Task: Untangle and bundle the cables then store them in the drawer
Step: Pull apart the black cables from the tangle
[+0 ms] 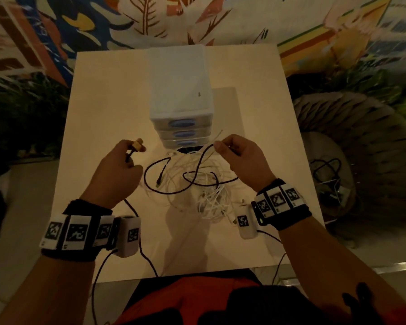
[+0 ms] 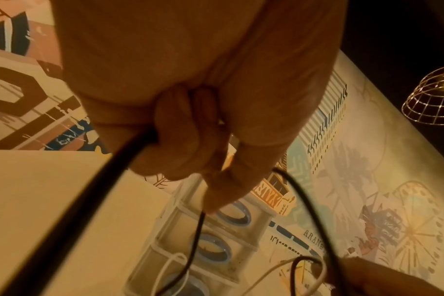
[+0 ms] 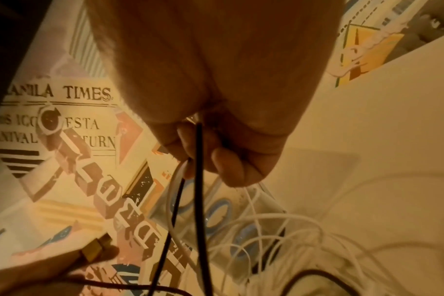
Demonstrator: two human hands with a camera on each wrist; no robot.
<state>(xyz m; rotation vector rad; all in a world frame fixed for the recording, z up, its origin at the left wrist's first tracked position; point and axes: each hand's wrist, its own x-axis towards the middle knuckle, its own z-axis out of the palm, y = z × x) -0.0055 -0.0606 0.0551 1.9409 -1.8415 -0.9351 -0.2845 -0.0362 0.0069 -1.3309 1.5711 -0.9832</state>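
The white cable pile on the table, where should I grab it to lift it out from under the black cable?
Probably at the near, bunched end of the white cable, coming from your right with the right hand. There the strands lie gathered together and the black cable does not seem to cross them; its loops lie over the far, spread part. A pinching grip should do.

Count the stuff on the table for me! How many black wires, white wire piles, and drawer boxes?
Black cable: 1
White cable tangle: 1 pile, strands too tangled to count
Drawer unit: 1, with 3 blue handles visible
Total: 3
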